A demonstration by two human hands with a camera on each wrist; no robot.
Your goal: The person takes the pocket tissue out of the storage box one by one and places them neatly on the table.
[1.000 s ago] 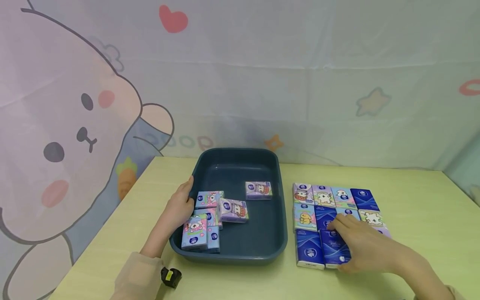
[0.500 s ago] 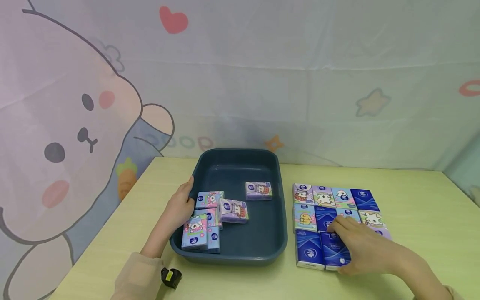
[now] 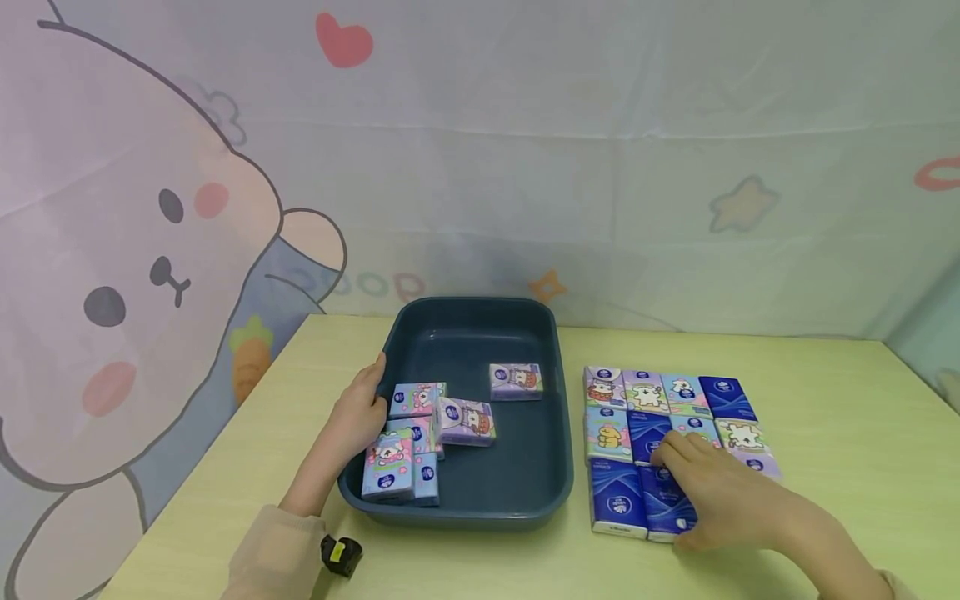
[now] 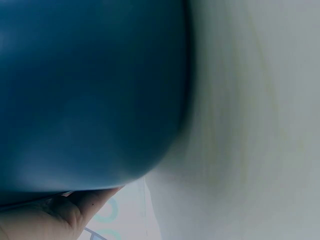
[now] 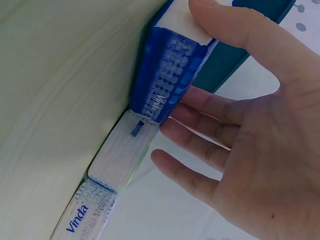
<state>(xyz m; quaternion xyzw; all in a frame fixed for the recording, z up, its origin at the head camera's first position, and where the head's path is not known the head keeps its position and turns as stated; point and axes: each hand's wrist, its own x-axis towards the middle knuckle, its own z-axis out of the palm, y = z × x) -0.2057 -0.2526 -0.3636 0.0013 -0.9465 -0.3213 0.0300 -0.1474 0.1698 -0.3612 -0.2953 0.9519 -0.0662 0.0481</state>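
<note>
Blue tissue pack (image 3: 663,504) | between right fingers (image 3: 678,447) and thumb (image 5: 235,25) | on table (image 3: 840,433)

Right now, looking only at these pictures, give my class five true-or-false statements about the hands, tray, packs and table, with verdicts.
1. The left hand touches the tray. True.
2. The right hand touches a blue pack. True.
3. The tray is empty. False: it holds several small packs.
4. The blue pack lies left of the tray. False: it lies to the right.
5. A black object lies on the table. True.
</note>
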